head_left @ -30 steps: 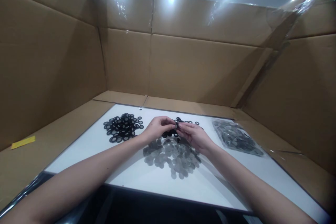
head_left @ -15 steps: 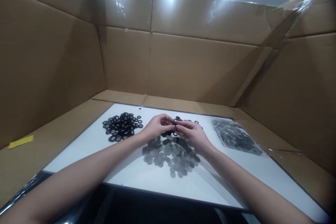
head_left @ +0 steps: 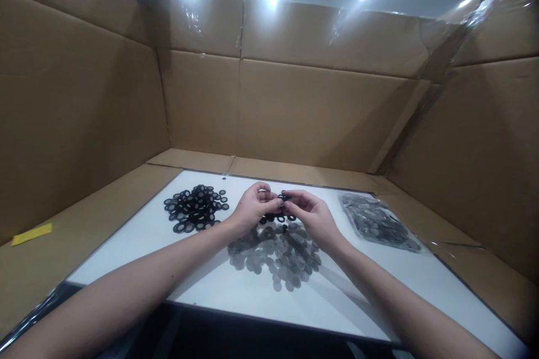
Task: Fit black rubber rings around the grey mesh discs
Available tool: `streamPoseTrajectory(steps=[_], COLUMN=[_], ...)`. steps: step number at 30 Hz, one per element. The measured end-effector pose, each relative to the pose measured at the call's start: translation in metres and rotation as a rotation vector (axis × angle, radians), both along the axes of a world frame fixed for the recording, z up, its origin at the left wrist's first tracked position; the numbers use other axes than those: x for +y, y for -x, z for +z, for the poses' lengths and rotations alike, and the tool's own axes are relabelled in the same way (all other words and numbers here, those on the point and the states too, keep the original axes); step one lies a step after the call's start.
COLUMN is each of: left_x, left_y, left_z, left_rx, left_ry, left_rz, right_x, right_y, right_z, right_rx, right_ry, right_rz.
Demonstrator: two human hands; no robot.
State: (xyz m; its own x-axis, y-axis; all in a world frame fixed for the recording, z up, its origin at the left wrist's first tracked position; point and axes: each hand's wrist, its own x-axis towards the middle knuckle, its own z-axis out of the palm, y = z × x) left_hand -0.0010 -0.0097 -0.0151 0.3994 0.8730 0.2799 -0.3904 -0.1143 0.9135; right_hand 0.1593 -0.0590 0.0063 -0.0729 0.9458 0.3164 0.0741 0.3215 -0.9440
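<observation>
My left hand (head_left: pixel 254 206) and my right hand (head_left: pixel 311 214) meet above the middle of the white board. Between their thumbs and fingertips they pinch a small black ring (head_left: pixel 282 198), partly covered by the fingers. Whether a disc sits in it cannot be made out. Loose black rings (head_left: pixel 281 219) lie just beneath and behind the fingers, partly hidden. Closer to me, below both hands, spreads a pile of thin grey round discs (head_left: pixel 290 261). Left of my left hand is a heap of black rings with grey centres (head_left: pixel 194 207).
A clear plastic bag (head_left: pixel 374 221) full of grey discs lies on the right of the white board (head_left: pixel 138 261). Cardboard walls (head_left: pixel 303 112) enclose the back and sides. A yellow strip (head_left: pixel 31 234) is at far left. One small dark piece (head_left: pixel 224 178) lies near the back edge.
My right fingers have lifted and bent a little, and the fingertips of both hands have parted slightly, showing more of the black ring. The piles look the same; the view has tilted slightly up.
</observation>
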Motion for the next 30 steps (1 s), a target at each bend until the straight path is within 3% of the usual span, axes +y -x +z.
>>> streamPoseTrajectory(steps=[10,16,23,30], left_x=[-0.004,0.001,0.0,-0.006], left_y=[0.006,0.006,-0.001,-0.003], left_z=[0.007,0.003,-0.001,0.002], left_rx=[0.078,0.146,0.044,-0.011], left_ry=[-0.047,-0.01,0.096,0.089], left_rz=[-0.03,-0.062,-0.046,-0.019], right_x=[-0.003,-0.002,-0.003,-0.004], right_y=[0.002,0.001,-0.001,-0.001], right_z=[-0.001,-0.004,0.005,0.005], right_rx=[0.035,-0.037,-0.127,-0.114], right_ry=[0.014,-0.008,-0.005,0.015], right_rz=[-0.04,-0.048,-0.033,-0.003])
